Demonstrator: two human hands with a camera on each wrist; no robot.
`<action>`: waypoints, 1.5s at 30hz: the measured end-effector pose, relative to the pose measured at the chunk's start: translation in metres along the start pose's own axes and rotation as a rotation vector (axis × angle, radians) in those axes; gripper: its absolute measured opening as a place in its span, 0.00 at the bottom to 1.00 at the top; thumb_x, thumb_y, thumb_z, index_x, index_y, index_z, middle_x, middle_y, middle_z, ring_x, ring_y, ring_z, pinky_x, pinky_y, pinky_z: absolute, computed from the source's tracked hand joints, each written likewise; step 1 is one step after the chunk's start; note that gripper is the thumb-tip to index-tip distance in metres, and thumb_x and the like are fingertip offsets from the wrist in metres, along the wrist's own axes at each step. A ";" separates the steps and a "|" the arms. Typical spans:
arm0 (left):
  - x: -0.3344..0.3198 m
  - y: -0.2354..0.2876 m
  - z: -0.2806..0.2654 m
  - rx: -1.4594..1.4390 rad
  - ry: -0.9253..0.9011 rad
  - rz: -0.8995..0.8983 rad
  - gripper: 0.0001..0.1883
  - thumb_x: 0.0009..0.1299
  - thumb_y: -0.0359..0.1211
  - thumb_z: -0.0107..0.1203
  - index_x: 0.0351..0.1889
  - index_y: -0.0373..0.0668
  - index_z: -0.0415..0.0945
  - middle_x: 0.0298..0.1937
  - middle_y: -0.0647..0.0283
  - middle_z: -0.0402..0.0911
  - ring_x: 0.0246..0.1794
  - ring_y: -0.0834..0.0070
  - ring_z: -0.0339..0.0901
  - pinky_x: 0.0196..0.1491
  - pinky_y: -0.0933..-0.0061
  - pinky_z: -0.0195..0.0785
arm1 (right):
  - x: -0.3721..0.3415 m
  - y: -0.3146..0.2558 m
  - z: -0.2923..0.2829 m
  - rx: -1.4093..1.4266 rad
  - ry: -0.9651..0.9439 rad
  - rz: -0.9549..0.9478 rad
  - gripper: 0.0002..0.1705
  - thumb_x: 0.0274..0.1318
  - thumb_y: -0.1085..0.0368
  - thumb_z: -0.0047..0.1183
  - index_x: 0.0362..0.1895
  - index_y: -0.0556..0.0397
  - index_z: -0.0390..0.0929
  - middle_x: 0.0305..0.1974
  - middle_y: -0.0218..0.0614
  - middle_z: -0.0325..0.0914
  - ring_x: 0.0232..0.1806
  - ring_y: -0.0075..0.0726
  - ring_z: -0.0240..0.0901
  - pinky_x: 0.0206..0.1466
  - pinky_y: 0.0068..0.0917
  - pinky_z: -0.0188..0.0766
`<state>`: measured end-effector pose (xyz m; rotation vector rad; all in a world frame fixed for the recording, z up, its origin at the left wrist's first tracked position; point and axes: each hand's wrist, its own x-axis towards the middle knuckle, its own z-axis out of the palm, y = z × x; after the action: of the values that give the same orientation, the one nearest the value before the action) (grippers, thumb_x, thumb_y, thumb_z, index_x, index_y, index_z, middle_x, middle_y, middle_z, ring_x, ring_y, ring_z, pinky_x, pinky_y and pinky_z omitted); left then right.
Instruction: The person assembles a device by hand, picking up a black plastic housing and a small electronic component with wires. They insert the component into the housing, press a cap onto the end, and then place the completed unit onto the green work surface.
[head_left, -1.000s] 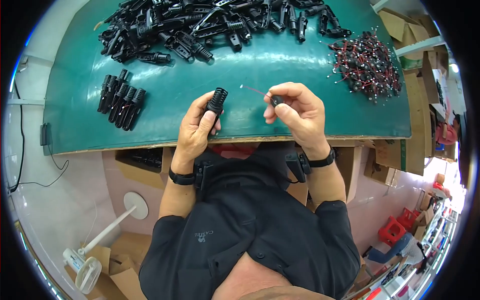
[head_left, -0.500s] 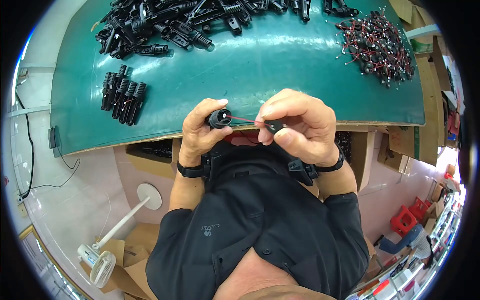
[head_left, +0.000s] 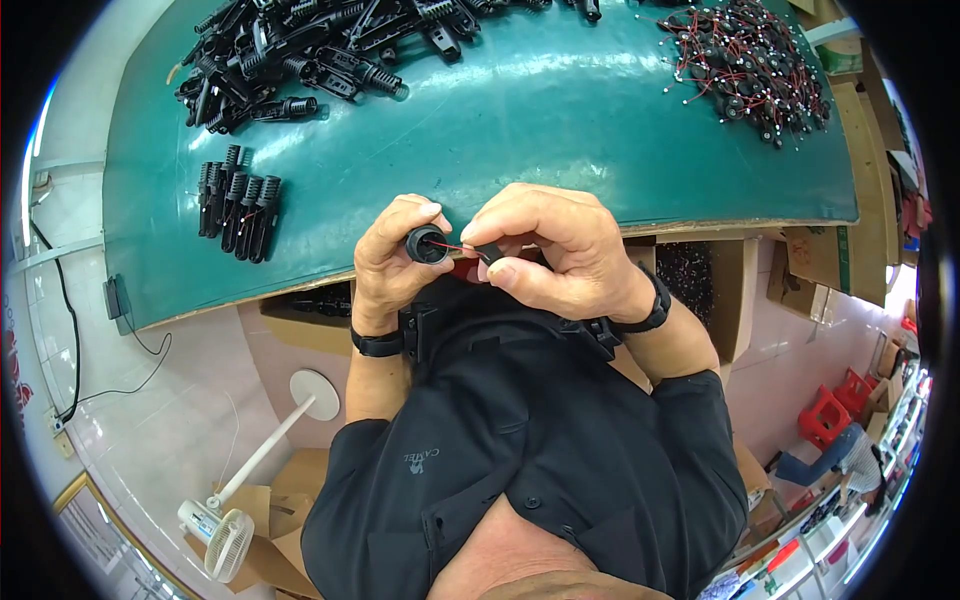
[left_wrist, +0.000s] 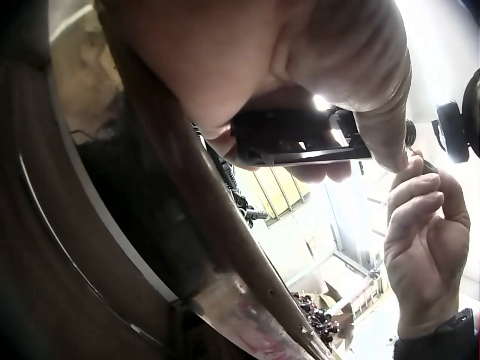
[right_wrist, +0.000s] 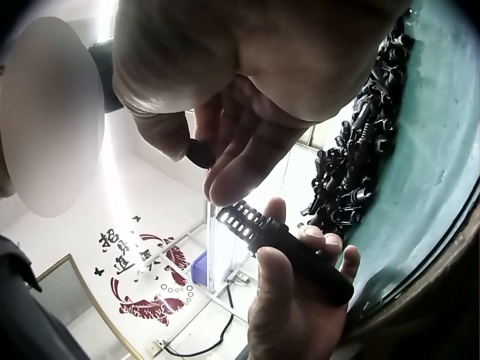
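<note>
The left hand (head_left: 385, 262) grips a black ribbed housing (head_left: 427, 245), its round open end turned up toward the head camera. In the right wrist view the same housing (right_wrist: 304, 262) lies across the left hand (right_wrist: 296, 319), slotted end toward the right hand. Between thumb and fingers, the right hand (head_left: 565, 250) pinches a small black round part (head_left: 489, 253). A red wire (head_left: 455, 246) runs from that part into the housing's opening. In the left wrist view the housing's long body (left_wrist: 292, 135) shows under the left fingers, close to the right hand (left_wrist: 427, 247).
Black housings (head_left: 290, 50) are heaped at the back left of the green table (head_left: 520, 130). Several more (head_left: 240, 210) stand grouped at the left. A pile of round parts with red wires (head_left: 745, 70) lies back right. Cardboard boxes and a white fan (head_left: 229, 540) are below the table's edge.
The left hand has tilted the housing so its opening faces the head camera. The right hand has moved left toward it, and the wire's end has gone inside.
</note>
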<state>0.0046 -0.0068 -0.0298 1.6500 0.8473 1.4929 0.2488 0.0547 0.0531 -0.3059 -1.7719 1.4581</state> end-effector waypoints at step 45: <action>0.014 0.024 0.023 0.497 0.012 -0.207 0.29 0.55 0.25 0.75 0.58 0.41 0.86 0.43 0.56 0.86 0.40 0.64 0.84 0.43 0.67 0.78 | -0.022 0.041 -0.003 -0.109 0.257 0.447 0.13 0.74 0.66 0.61 0.57 0.58 0.82 0.36 0.30 0.86 0.30 0.17 0.81 0.32 0.17 0.80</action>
<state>0.0285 -0.0095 -0.0029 1.8285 1.4362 1.2101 0.2532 0.0551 0.0062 -0.9526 -1.6380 1.5395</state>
